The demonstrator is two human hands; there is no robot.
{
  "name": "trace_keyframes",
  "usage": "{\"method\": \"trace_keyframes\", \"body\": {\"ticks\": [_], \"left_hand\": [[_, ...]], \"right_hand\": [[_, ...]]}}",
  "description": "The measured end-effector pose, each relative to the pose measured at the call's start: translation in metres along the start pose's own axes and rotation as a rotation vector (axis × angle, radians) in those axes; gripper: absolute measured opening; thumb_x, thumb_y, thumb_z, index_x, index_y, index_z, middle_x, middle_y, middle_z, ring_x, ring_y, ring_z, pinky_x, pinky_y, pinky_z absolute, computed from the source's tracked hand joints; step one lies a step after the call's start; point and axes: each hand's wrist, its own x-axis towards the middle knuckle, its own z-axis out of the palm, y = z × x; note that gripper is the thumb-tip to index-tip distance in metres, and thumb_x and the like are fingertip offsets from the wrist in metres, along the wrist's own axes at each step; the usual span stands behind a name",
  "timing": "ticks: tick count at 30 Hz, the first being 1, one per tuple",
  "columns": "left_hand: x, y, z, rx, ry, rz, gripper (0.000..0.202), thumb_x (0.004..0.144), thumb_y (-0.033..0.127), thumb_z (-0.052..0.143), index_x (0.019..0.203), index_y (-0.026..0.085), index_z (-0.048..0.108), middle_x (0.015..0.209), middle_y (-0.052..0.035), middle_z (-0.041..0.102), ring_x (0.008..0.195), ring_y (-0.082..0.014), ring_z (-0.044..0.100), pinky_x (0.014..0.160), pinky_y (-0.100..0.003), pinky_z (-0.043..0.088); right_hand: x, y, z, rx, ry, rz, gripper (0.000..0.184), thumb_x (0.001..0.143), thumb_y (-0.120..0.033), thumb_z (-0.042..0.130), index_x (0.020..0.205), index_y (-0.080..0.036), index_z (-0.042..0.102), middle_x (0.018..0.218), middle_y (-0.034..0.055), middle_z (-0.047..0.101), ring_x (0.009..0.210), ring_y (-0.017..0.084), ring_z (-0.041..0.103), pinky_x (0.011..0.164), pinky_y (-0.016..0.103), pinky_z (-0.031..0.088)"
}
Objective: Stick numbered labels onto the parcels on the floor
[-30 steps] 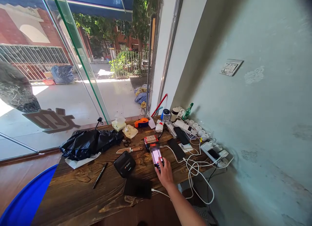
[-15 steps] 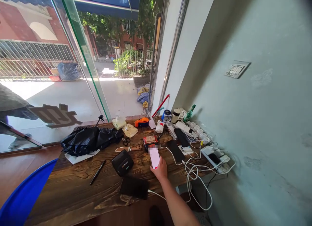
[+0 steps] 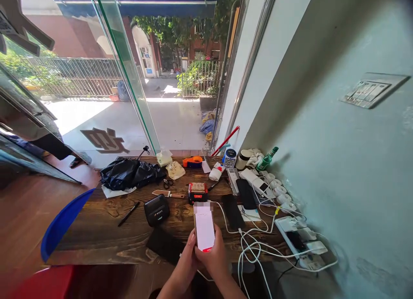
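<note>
A smartphone (image 3: pixel 204 230) with a bright, mostly white screen and a red strip at its lower edge is tilted up above the wooden table's front part. My right hand (image 3: pixel 215 251) wraps its lower right side. On the lower left, my left hand (image 3: pixel 189 257) is closed against it, thumb along the edge. Just beyond the phone's top stands a red and black box-shaped device (image 3: pixel 198 191). A dark tablet-like slab (image 3: pixel 166 244) lies left of my hands, partly hidden by them. To the right rests a dark phone (image 3: pixel 232 211) with a white cable (image 3: pixel 254 247) looping nearby.
On the wooden table (image 3: pixel 97 243) lie a knife (image 3: pixel 168 194), scissors (image 3: pixel 168 183), a pen (image 3: pixel 129 214), a black printer-like box (image 3: pixel 157 210) and a folded black umbrella (image 3: pixel 129 174). A power strip (image 3: pixel 301 243) sits at the right by the wall. A green bottle (image 3: pixel 267 159) stands behind.
My left hand has come into view and joined my right hand on the phone. The phone has come nearer to me. The camera view has shifted.
</note>
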Motion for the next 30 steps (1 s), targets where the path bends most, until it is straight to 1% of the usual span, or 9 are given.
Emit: {"method": "trace_keyframes", "body": {"ticks": [2, 4, 7, 12, 15, 17, 19, 26, 30], "left_hand": [[-0.005, -0.001, 0.012, -0.072, -0.043, 0.011, 0.083, 0.072, 0.061, 0.057, 0.137, 0.03, 0.018, 0.137, -0.011, 0.044, 0.117, -0.0307, 0.05, 0.081, -0.04, 0.051], [-0.011, 0.0, 0.021, -0.085, -0.041, 0.021, 0.077, 0.077, 0.054, 0.055, 0.138, 0.033, 0.014, 0.134, -0.0112, 0.046, 0.11, -0.0298, 0.054, 0.071, -0.039, 0.054], [-0.017, 0.004, 0.032, -0.069, 0.012, 0.059, 0.077, 0.078, 0.052, 0.054, 0.139, 0.032, 0.011, 0.127, -0.0135, 0.052, 0.099, -0.029, 0.059, 0.065, -0.04, 0.056], [-0.021, 0.007, 0.047, -0.087, -0.002, 0.087, 0.076, 0.079, 0.054, 0.052, 0.139, 0.031, 0.012, 0.122, -0.0144, 0.056, 0.097, -0.0297, 0.061, 0.066, -0.041, 0.057], [-0.024, 0.007, 0.052, -0.09, 0.008, 0.096, 0.07, 0.083, 0.052, 0.048, 0.139, 0.032, 0.013, 0.119, -0.0124, 0.058, 0.094, -0.0277, 0.062, 0.065, -0.038, 0.056], [-0.025, 0.007, 0.054, -0.092, 0.021, 0.102, 0.069, 0.083, 0.052, 0.047, 0.14, 0.033, 0.012, 0.119, -0.012, 0.058, 0.092, -0.0268, 0.062, 0.065, -0.037, 0.055], [-0.025, 0.007, 0.053, -0.093, 0.023, 0.109, 0.068, 0.084, 0.052, 0.045, 0.14, 0.034, 0.011, 0.12, -0.0119, 0.057, 0.092, -0.0264, 0.062, 0.065, -0.037, 0.055], [-0.026, 0.006, 0.052, -0.086, 0.002, 0.13, 0.059, 0.087, 0.048, 0.041, 0.139, 0.034, 0.014, 0.121, -0.01, 0.057, 0.095, -0.0268, 0.062, 0.068, -0.039, 0.055], [-0.029, 0.007, 0.055, -0.091, 0.018, 0.129, 0.064, 0.086, 0.048, 0.043, 0.14, 0.033, 0.011, 0.122, -0.0125, 0.056, 0.09, -0.0253, 0.062, 0.063, -0.036, 0.055]], "right_hand": [[-0.002, -0.008, -0.015, 0.214, -0.158, 0.054, 0.074, 0.054, -0.033, 0.068, 0.118, -0.018, 0.034, 0.108, 0.0136, 0.061, 0.092, 0.028, 0.061, 0.08, 0.041, 0.051], [-0.001, -0.01, -0.029, 0.468, -0.301, 0.08, 0.072, 0.061, -0.041, 0.066, 0.122, -0.019, 0.034, 0.117, 0.0136, 0.059, 0.104, 0.029, 0.058, 0.087, 0.041, 0.049], [0.0, -0.006, -0.045, 0.707, -0.415, 0.103, 0.066, 0.071, -0.042, 0.063, 0.128, -0.024, 0.036, 0.131, 0.0097, 0.052, 0.117, 0.027, 0.05, 0.094, 0.041, 0.045], [0.001, -0.005, -0.064, 0.677, -0.521, 0.055, 0.072, 0.075, -0.042, 0.065, 0.136, -0.028, 0.03, 0.142, 0.0084, 0.04, 0.125, 0.028, 0.044, 0.101, 0.045, 0.04], [0.004, -0.009, -0.071, 0.614, -0.6, 0.021, 0.073, 0.078, -0.043, 0.062, 0.139, -0.028, 0.025, 0.146, 0.0082, 0.035, 0.133, 0.027, 0.033, 0.109, 0.046, 0.031], [0.006, -0.011, -0.073, 0.589, -0.617, 0.01, 0.073, 0.078, -0.044, 0.061, 0.14, -0.029, 0.024, 0.146, 0.0068, 0.035, 0.137, 0.026, 0.024, 0.112, 0.046, 0.025], [0.007, -0.012, -0.074, 0.576, -0.61, -0.004, 0.073, 0.078, -0.044, 0.061, 0.14, -0.029, 0.025, 0.146, 0.0064, 0.035, 0.138, 0.025, 0.021, 0.113, 0.045, 0.022], [0.006, -0.012, -0.073, 0.605, -0.606, -0.044, 0.068, 0.08, -0.039, 0.061, 0.139, -0.032, 0.028, 0.146, 0.0065, 0.035, 0.135, 0.023, 0.03, 0.11, 0.041, 0.03], [0.003, -0.017, -0.073, 0.681, -0.553, 0.018, 0.067, 0.073, -0.041, 0.068, 0.133, -0.032, 0.038, 0.136, 0.0069, 0.048, 0.127, 0.025, 0.041, 0.105, 0.043, 0.035]]}}
